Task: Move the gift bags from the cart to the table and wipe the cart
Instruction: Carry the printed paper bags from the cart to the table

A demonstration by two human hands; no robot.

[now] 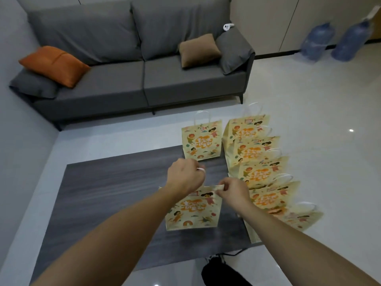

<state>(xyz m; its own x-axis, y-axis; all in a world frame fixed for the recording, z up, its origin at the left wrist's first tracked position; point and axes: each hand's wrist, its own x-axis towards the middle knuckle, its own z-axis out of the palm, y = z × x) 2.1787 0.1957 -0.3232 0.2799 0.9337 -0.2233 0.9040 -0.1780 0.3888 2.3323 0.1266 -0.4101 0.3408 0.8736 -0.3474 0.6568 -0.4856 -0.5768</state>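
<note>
Bag (193, 211) upright on table (103, 193), near-centre; left hand (184, 177) clenched round its white handle, right hand (233, 194) pinching top edge (row of bags (261, 170) just right)

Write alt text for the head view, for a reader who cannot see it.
Both hands hold a yellow gift bag upright on a dark table: the left hand grips its handle, the right hand pinches its top edge. One more bag stands behind it and a row of bags lines the table's right side; a grey sofa stands beyond.
</note>
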